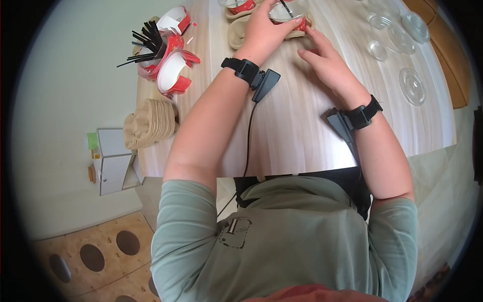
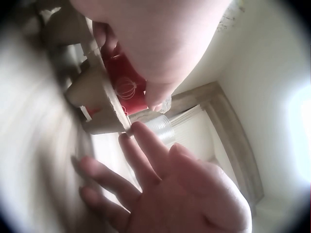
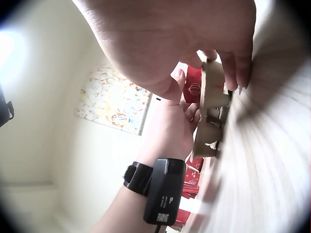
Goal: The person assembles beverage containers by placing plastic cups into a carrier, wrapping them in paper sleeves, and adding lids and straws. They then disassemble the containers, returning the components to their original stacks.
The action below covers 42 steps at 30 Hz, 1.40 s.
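Observation:
A red paper cup (image 2: 125, 87) with a white whisk drawing sits in a beige pulp cup carrier (image 1: 237, 36). It has a clear lid (image 1: 293, 10), and a black straw (image 1: 286, 7) stands at its top. My left hand (image 1: 264, 31) holds this cup, its thumb across the near side at the lid; its other fingers are partly hidden behind. Beside the carrier's right end is my right hand (image 1: 332, 64), with fingers extended and spread apart. In the left wrist view, its fingertips (image 2: 138, 127) come right up to the carrier's edge. Nothing is in its palm.
At the left of the table, a bundle of black straws (image 1: 150, 43) stands by white-and-red paper cups (image 1: 173, 75). Nearer me is a stack of pulp carriers (image 1: 151, 123). Clear plastic lids (image 1: 412, 86) lie at the right. A second red cup (image 1: 242, 7) stands at the far edge.

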Each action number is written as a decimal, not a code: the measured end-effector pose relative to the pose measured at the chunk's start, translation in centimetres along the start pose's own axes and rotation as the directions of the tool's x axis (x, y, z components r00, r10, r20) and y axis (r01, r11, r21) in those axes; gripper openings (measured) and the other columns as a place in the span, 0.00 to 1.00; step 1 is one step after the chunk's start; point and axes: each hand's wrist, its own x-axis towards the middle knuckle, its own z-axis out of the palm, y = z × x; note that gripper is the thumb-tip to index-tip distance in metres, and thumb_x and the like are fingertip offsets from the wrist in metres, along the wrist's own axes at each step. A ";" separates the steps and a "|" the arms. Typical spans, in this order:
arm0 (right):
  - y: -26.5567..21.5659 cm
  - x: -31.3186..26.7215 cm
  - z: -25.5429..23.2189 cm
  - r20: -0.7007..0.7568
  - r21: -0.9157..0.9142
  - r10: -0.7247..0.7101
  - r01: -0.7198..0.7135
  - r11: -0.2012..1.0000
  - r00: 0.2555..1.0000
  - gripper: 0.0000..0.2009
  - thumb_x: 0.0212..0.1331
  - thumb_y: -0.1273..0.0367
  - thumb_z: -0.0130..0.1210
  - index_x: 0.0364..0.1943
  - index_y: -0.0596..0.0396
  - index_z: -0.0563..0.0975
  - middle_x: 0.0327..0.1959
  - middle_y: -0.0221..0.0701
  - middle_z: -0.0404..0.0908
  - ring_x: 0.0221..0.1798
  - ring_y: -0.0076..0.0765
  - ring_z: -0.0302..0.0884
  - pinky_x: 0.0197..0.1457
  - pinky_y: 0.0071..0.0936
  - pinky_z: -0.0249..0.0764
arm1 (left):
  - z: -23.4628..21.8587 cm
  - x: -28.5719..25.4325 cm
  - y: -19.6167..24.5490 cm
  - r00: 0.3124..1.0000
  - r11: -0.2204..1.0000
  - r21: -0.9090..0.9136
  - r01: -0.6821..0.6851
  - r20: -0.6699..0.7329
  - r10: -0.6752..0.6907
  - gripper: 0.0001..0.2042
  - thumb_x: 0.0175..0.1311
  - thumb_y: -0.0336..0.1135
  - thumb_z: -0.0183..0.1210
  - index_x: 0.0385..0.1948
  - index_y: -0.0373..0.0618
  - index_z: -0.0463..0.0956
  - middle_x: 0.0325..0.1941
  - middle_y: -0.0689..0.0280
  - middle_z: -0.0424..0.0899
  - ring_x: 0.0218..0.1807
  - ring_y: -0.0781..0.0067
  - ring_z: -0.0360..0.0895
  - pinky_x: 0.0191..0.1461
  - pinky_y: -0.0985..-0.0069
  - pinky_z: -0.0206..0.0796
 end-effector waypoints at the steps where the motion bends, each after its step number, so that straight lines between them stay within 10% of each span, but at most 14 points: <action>1: -0.1 -0.1 -0.1 0.000 0.001 0.008 -0.008 1.000 1.000 0.39 0.66 0.57 0.59 0.78 0.58 0.58 0.79 0.44 0.57 0.63 0.39 0.73 0.70 0.32 0.69 | -0.1 -0.1 0.0 1.000 0.999 0.030 -0.019 0.007 0.018 0.28 0.62 0.34 0.71 0.62 0.37 0.72 0.54 0.56 0.84 0.56 0.67 0.82 0.59 0.72 0.75; 10: -0.1 -0.1 -0.2 -0.005 0.049 0.053 -0.053 0.997 0.999 0.39 0.65 0.57 0.59 0.77 0.59 0.60 0.76 0.47 0.61 0.61 0.39 0.73 0.68 0.33 0.70 | -0.4 1.3 -2.5 0.983 0.974 -0.213 -0.073 -0.181 0.034 0.32 0.67 0.37 0.69 0.67 0.29 0.65 0.60 0.49 0.79 0.60 0.65 0.78 0.61 0.74 0.72; 12: -0.3 -0.2 0.0 -0.036 0.091 0.060 -0.056 0.994 0.998 0.36 0.64 0.59 0.59 0.75 0.58 0.63 0.73 0.46 0.64 0.59 0.39 0.73 0.66 0.33 0.71 | -1.3 0.2 -0.3 0.984 0.950 -0.286 0.125 -0.088 -0.156 0.32 0.67 0.36 0.68 0.67 0.29 0.64 0.59 0.50 0.79 0.60 0.66 0.78 0.61 0.75 0.72; 18: -0.8 -0.4 -0.3 -0.305 0.047 -0.200 0.224 0.973 0.931 0.27 0.60 0.66 0.59 0.65 0.54 0.71 0.61 0.39 0.71 0.54 0.36 0.70 0.64 0.34 0.70 | -5.5 -6.5 2.6 0.992 0.984 0.125 -0.124 -0.015 0.127 0.41 0.54 0.32 0.76 0.71 0.40 0.63 0.63 0.56 0.78 0.64 0.64 0.77 0.67 0.67 0.70; 21: -2.7 -1.2 -0.6 -0.226 0.356 -0.251 0.320 0.878 0.941 0.28 0.60 0.66 0.60 0.67 0.52 0.71 0.64 0.38 0.70 0.58 0.36 0.70 0.66 0.35 0.69 | -4.5 -9.3 2.4 0.993 0.993 0.035 -0.114 -0.005 0.114 0.47 0.51 0.38 0.79 0.73 0.40 0.58 0.63 0.48 0.77 0.65 0.57 0.76 0.69 0.62 0.68; 26: -3.1 -1.9 -0.3 0.031 0.155 -0.490 0.481 0.863 0.871 0.37 0.53 0.62 0.70 0.70 0.50 0.70 0.68 0.39 0.69 0.69 0.42 0.67 0.74 0.38 0.64 | -2.4 -11.6 0.0 0.998 0.992 -0.115 -0.047 0.046 0.052 0.62 0.43 0.30 0.83 0.77 0.44 0.40 0.61 0.54 0.72 0.66 0.59 0.74 0.74 0.60 0.63; 32: -3.1 -2.0 -0.1 0.241 -0.134 -0.518 0.556 0.820 0.821 0.44 0.43 0.58 0.78 0.69 0.51 0.71 0.68 0.44 0.70 0.73 0.53 0.66 0.76 0.42 0.63 | -1.4 -12.4 -3.4 0.970 0.948 -0.212 -0.236 0.011 0.244 0.65 0.41 0.31 0.84 0.78 0.44 0.38 0.62 0.56 0.69 0.67 0.60 0.71 0.75 0.61 0.63; 42: -4.0 -2.4 0.1 0.355 -0.212 -0.399 0.488 0.847 0.846 0.45 0.41 0.58 0.77 0.69 0.56 0.71 0.65 0.43 0.71 0.68 0.51 0.70 0.73 0.40 0.65 | -1.2 -12.7 -4.8 0.982 0.906 -0.422 0.025 0.180 0.057 0.56 0.39 0.29 0.83 0.74 0.40 0.53 0.71 0.58 0.67 0.73 0.64 0.67 0.76 0.64 0.62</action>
